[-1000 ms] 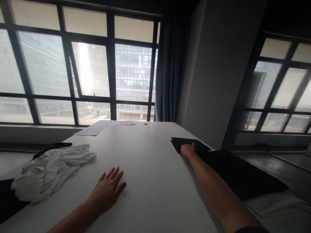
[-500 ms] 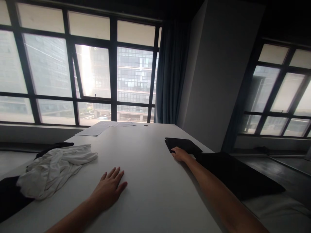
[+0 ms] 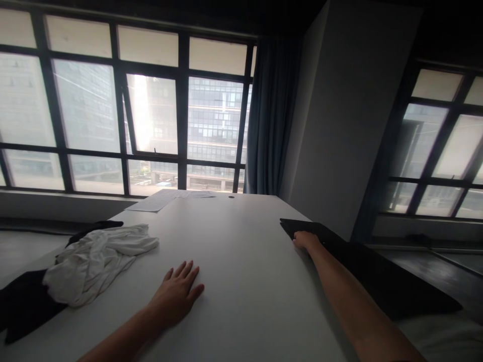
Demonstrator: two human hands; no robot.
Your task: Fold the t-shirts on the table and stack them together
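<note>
My left hand [image 3: 177, 293] lies flat, palm down, fingers spread on the white table [image 3: 234, 261], holding nothing. My right hand [image 3: 305, 240] reaches out to the table's right edge and rests against the near corner of a folded black cloth [image 3: 302, 227]; I cannot tell whether its fingers grip it. A larger flat black cloth [image 3: 385, 281] lies along the right edge beside my forearm. A crumpled white garment [image 3: 94, 261] sits to the left of my left hand, apart from it.
A dark garment [image 3: 22, 306] lies under and beside the white one at the left edge. Sheets of paper [image 3: 158, 201] rest at the table's far end near the windows. A dark curtain [image 3: 269, 115] hangs by a grey wall.
The folded black cloth has slid right toward the table edge, with my right hand following at its near corner. My left hand has stayed flat in place.
</note>
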